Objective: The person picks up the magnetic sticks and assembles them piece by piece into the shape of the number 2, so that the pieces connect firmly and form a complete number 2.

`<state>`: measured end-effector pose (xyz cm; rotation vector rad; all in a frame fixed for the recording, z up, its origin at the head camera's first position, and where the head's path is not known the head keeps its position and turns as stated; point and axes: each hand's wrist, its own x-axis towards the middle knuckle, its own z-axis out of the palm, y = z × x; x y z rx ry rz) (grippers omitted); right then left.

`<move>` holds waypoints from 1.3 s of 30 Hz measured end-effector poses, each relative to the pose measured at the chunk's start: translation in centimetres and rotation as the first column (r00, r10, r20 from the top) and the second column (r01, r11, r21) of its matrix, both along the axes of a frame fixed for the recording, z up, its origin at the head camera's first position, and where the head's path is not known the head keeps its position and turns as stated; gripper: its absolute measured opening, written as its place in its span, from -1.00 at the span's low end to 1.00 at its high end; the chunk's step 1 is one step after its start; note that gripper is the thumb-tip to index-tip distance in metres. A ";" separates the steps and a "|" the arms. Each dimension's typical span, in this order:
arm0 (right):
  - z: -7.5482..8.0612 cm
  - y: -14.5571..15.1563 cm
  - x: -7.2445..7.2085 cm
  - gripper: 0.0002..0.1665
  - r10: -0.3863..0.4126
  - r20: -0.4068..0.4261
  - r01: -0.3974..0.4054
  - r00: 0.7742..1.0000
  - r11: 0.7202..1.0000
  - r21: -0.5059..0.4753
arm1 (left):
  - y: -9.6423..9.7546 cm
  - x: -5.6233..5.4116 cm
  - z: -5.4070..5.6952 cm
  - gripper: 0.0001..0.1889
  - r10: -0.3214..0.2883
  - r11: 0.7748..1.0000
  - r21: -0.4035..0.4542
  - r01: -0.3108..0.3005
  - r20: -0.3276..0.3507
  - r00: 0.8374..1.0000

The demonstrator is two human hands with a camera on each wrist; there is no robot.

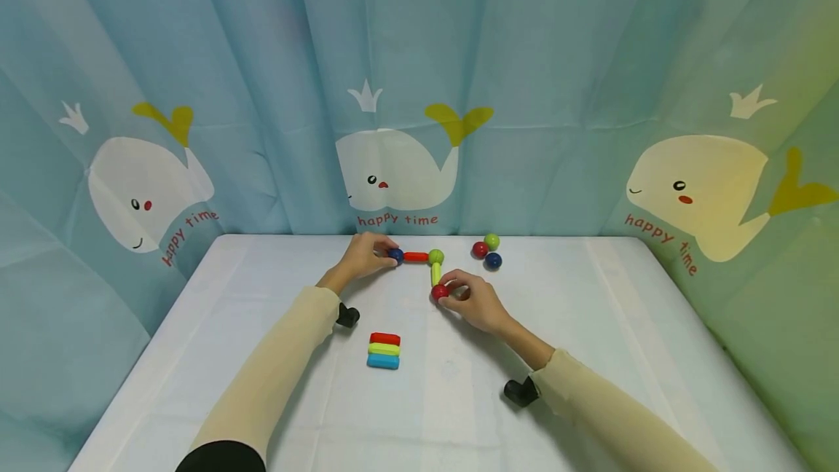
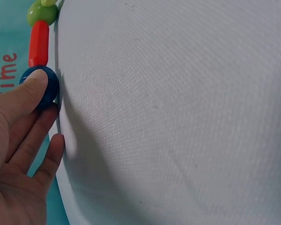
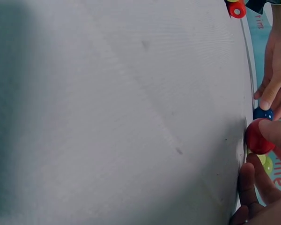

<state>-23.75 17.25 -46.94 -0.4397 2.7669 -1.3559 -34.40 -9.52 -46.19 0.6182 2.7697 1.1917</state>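
Observation:
My left hand (image 1: 368,255) pinches a blue ball (image 2: 48,89) between thumb and fingers. A red stick (image 1: 416,257) joins that ball to a green ball (image 1: 435,257). From the green ball a yellow-green stick (image 1: 436,274) runs toward me and meets a red ball (image 3: 258,137). That red ball is pinched by my right hand (image 1: 478,303), thumb on one side and fingertips on the other. Together the balls and sticks form an L shape lying on the white table.
Left of centre, a red stick (image 1: 384,339), a yellow-green stick (image 1: 384,349) and a blue stick (image 1: 383,361) lie side by side. Behind my right hand sit a loose red ball (image 1: 481,250), a green ball (image 1: 491,241) and a blue ball (image 1: 493,261). A whale-print curtain (image 1: 544,166) surrounds the table.

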 end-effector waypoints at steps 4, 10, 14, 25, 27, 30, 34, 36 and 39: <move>-0.1 0.0 0.1 -0.69 -0.004 -0.005 0.004 1.000 1.000 -0.004 | 0.1 0.0 0.0 -0.67 -0.001 1.000 -0.018 0.001 0.000 1.000; -0.1 0.0 0.1 -0.69 -0.008 0.008 0.008 1.000 1.000 -0.006 | 0.2 0.0 0.3 -0.65 -0.007 0.999 -0.048 0.008 0.019 1.000; 0.0 0.1 0.0 -0.69 -0.017 0.013 0.017 1.000 1.000 0.000 | 0.2 0.1 0.8 -0.56 -0.030 0.997 -0.074 0.032 0.026 0.999; 0.2 0.7 0.1 -0.70 -0.038 0.022 0.037 0.999 0.999 0.007 | 1.5 0.6 3.3 -0.49 -0.134 0.984 -0.143 0.110 -0.175 0.975; 0.1 0.8 0.2 -0.70 -0.036 0.016 0.036 0.999 0.999 0.004 | 2.2 0.9 3.7 -0.50 -0.178 0.975 -0.165 0.150 -0.174 0.968; 0.1 0.9 0.3 -0.71 -0.025 0.002 0.025 1.000 1.000 -0.001 | 3.1 1.4 4.0 -0.52 -0.226 0.961 -0.188 0.201 -0.127 0.966; 0.0 1.0 0.5 -0.72 -0.020 -0.009 0.019 1.000 1.000 -0.007 | 3.9 1.9 3.9 -0.52 -0.251 0.953 -0.189 0.236 -0.058 0.966; 0.0 1.0 0.6 -0.72 -0.019 -0.013 0.019 1.000 1.000 -0.010 | 4.3 2.0 3.7 -0.52 -0.257 0.951 -0.186 0.247 -0.033 0.966; -0.2 1.0 0.7 -0.72 -0.020 -0.017 0.020 1.000 1.000 -0.016 | 4.8 2.1 3.3 -0.54 -0.282 0.942 -0.184 0.279 0.011 0.959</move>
